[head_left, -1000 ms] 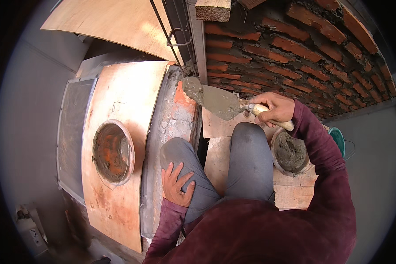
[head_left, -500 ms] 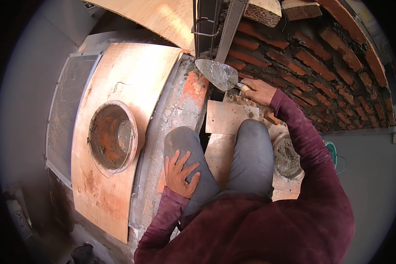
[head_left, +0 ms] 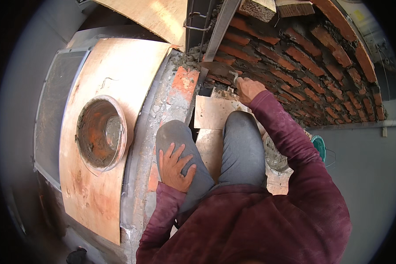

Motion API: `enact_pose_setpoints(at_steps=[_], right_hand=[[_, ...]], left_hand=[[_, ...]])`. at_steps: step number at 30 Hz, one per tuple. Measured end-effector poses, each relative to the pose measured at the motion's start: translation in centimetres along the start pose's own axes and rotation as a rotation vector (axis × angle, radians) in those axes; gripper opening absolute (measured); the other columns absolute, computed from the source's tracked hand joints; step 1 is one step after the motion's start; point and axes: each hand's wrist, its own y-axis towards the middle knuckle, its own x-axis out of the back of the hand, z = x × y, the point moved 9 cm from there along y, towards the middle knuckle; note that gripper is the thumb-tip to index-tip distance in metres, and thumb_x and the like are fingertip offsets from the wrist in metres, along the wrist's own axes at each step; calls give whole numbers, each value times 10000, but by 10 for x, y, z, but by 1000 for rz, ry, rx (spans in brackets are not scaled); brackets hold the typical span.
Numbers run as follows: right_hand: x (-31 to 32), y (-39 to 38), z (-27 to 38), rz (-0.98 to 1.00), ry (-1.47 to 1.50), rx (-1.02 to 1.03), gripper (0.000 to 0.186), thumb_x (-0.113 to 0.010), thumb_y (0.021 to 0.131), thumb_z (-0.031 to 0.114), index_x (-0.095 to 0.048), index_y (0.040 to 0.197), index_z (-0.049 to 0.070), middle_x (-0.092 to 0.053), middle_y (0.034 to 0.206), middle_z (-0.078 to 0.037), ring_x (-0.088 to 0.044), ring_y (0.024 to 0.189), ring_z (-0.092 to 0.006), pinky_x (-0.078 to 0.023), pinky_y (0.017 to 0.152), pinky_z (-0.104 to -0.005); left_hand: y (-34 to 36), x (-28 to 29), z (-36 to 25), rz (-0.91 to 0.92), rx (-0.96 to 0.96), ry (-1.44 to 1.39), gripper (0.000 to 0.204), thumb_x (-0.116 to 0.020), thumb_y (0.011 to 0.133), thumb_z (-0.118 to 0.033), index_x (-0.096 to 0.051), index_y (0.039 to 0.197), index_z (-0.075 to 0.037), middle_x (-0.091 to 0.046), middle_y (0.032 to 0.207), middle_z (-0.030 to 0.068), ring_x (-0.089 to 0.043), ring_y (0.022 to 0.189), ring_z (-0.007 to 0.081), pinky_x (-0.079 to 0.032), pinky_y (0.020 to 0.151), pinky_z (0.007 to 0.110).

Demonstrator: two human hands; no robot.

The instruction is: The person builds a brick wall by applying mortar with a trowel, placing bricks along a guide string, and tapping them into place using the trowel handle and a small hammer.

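My right hand (head_left: 250,90) is closed round the handle of a brick trowel (head_left: 218,68), beside the lower part of the brick wall (head_left: 290,66). The blade is turned edgeways and looks dark; its tip points left toward a patch of grey mortar (head_left: 191,58) at the foot of the steel bars. Just below that mortar, an orange brick (head_left: 185,82) is set in the low ledge (head_left: 160,105). My left hand (head_left: 177,168) lies on my left thigh with its fingers spread, holding nothing.
A mortar-stained bucket (head_left: 122,132) stands on a plywood sheet (head_left: 97,193) at the left. Another mortar container (head_left: 275,156), partly hidden by my right arm, sits by my right knee. A green bucket (head_left: 318,147) is farther right. Timber ends (head_left: 257,9) jut out above the wall.
The trowel has turned from showing its broad, pale face to an edgeways, darker blade. My right hand has rolled with it. The whole view has shifted slightly; my left hand stays on my thigh.
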Motion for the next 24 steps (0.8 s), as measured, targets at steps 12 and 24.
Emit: enact_pose_setpoints(at_steps=[12, 24], right_hand=[[-128, -325, -232, 756, -135, -71, 353, -597, 806, 295, -641, 1009, 10, -667, 903, -195, -647, 868, -364, -518, 780, -424], [-262, -324, -203, 563, 447, -271, 282, -582, 874, 310, -669, 977, 63, -672, 916, -113, -633, 845, -242, -500, 723, -347]], left_hand=[[2, -24, -17, 61, -105, 133, 253, -636, 824, -202, -677, 1050, -97, -533, 1339, 115, -365, 1323, 380, -170, 1107, 554], [1, -25, -23, 45, -149, 118, 254, -646, 823, -209, -680, 1050, -103, -543, 1322, 123, -375, 1309, 384, -186, 1097, 550]])
